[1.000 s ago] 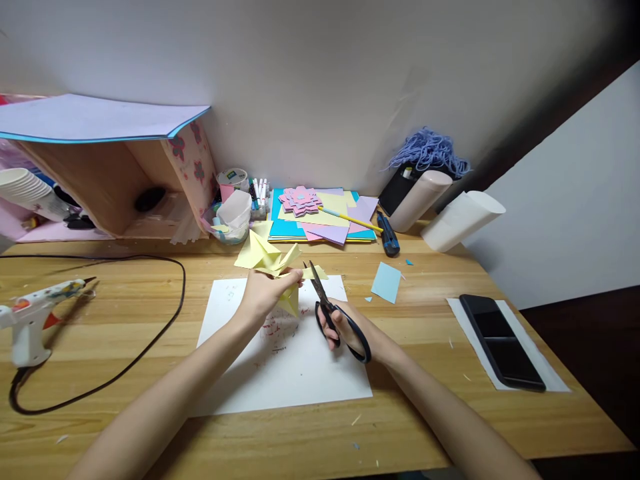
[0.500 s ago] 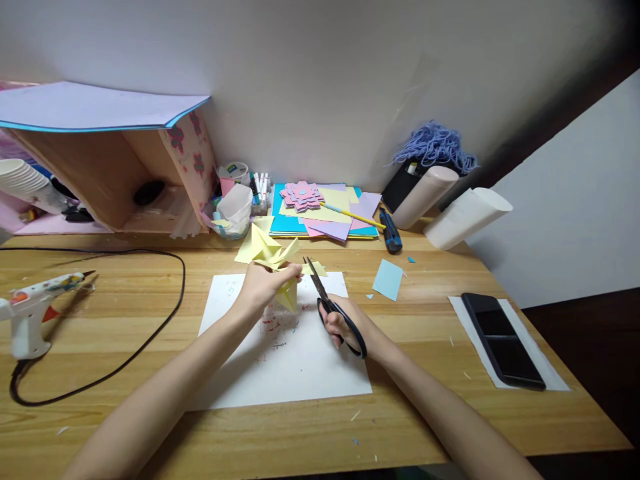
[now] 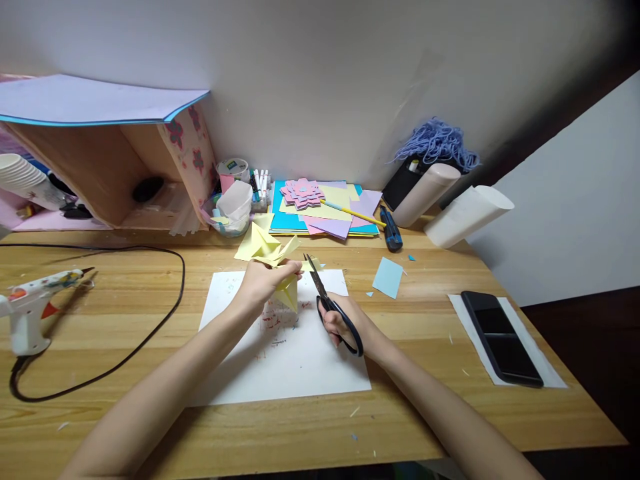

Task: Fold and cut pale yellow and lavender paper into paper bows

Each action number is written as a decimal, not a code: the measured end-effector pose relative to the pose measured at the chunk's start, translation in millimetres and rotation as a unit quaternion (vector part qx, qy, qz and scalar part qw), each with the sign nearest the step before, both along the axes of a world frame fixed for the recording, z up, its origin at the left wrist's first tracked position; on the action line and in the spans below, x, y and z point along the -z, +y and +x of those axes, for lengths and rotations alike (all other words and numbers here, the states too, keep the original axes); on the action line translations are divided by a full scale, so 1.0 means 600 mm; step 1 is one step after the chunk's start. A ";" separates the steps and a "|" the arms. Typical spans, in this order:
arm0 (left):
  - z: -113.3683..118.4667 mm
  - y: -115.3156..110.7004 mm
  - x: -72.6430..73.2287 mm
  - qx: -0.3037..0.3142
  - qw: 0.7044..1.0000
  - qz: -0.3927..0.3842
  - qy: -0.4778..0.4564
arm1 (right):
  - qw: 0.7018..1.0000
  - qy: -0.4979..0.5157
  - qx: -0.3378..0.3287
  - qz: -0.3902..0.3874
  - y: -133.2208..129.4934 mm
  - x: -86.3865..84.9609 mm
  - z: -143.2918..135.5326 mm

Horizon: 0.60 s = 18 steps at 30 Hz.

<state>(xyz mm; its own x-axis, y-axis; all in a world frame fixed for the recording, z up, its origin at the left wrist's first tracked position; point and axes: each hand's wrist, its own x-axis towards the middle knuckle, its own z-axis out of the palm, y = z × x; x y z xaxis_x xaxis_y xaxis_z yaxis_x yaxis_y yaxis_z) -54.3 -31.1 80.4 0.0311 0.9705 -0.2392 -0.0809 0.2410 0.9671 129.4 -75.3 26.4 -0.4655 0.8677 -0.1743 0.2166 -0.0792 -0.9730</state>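
Note:
My left hand (image 3: 265,281) pinches a folded yellow paper piece (image 3: 266,245) with several pointed flaps, above the top of a white sheet (image 3: 310,367). My right hand (image 3: 345,320) is closed round the black handles of a pair of scissors (image 3: 320,287). The scissor blades point up and left, close together, at a narrow yellow strip just right of my left fingertips. Whether the blades touch the strip is hard to tell. Small dark and red marks dot the white sheet.
A white glue gun (image 3: 30,317) with a looping black cord (image 3: 184,267) lies left. Coloured papers (image 3: 290,223), a pink paper flower (image 3: 303,193), a blue cutter (image 3: 391,230) and a cardboard box (image 3: 187,160) stand behind. A phone (image 3: 503,339) and a light-blue paper (image 3: 387,277) lie right.
The scissor blades look slightly closer together near the yellow strip. Both hands keep their hold, and the view has shifted slightly.

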 end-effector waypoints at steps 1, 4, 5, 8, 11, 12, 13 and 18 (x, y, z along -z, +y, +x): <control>0.000 0.000 -0.001 0.001 1.000 -0.002 -0.004 | 1.000 -0.001 -0.004 0.003 0.000 -0.002 0.000; 0.001 -0.001 -0.003 0.003 1.000 -0.010 -0.009 | 1.000 0.005 -0.019 0.012 -0.001 -0.011 0.000; 0.001 -0.001 -0.003 0.004 1.000 -0.008 -0.011 | 0.999 0.012 -0.029 0.012 -0.001 -0.014 0.000; -0.001 0.003 0.000 -0.006 1.000 0.009 -0.016 | 0.997 0.043 -0.063 -0.010 -0.002 -0.018 0.001; -0.008 0.009 0.006 -0.038 0.999 0.023 -0.017 | 0.994 0.072 -0.073 -0.037 -0.001 -0.016 0.003; -0.010 0.011 0.009 -0.047 0.998 0.026 -0.018 | 0.993 0.084 -0.063 -0.048 0.001 -0.014 0.003; -0.012 0.013 0.011 -0.051 0.998 0.029 -0.020 | 0.993 0.096 -0.042 -0.058 0.004 -0.012 0.002; -0.006 0.007 0.017 0.015 0.999 0.043 0.000 | 0.987 0.093 0.131 -0.008 0.025 -0.006 -0.001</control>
